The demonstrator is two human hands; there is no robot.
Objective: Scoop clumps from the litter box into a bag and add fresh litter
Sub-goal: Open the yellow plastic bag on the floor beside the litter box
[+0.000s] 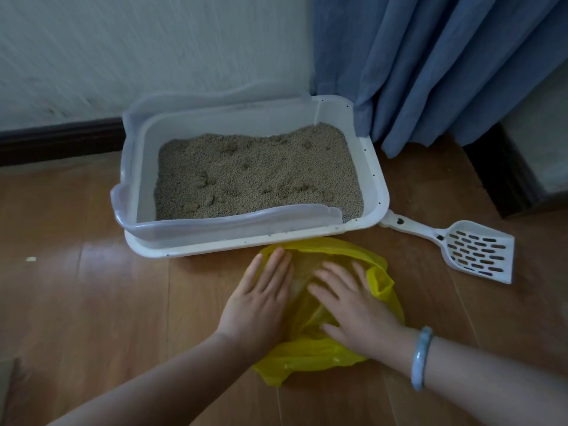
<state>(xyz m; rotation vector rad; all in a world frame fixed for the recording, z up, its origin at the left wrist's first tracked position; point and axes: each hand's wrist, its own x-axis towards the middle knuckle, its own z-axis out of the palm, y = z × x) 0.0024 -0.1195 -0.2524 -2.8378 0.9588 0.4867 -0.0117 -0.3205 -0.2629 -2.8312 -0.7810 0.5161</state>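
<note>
Fingers [276, 265] of left hand [261, 298] straight and close together, laid flat, palm down, on the left part of the bag [310, 361]; nothing gripped. Right hand [353, 312] likewise flat, fingers spread and released, pressing on the crumpled middle of the bag, thumb toward the near side. Pale bracelet [421, 358] on right wrist. Both forearms bare, coming in from the near edge of the floor [92, 302].

Bag: yellow, thin plastic, lying rumpled on the wood floor under both hands, its far edge just beside the near rim of the box [378, 179].

Box: white tray with a clear raised guard on its left, near and far sides, standing on the floor at the far edge by the wall [153, 56]. Its right far corner touches the curtain [430, 72]. Litter [255, 173] inside, tan, granular, uneven, heaped higher toward the right far corner. Several lumps [192, 207] show on the surface, mostly toward the near left.

Scoop [473, 250]: white, slotted, flat on the floor, handle end against the box's near right corner, blade pointing away to the right. Well apart from both hands.
</note>
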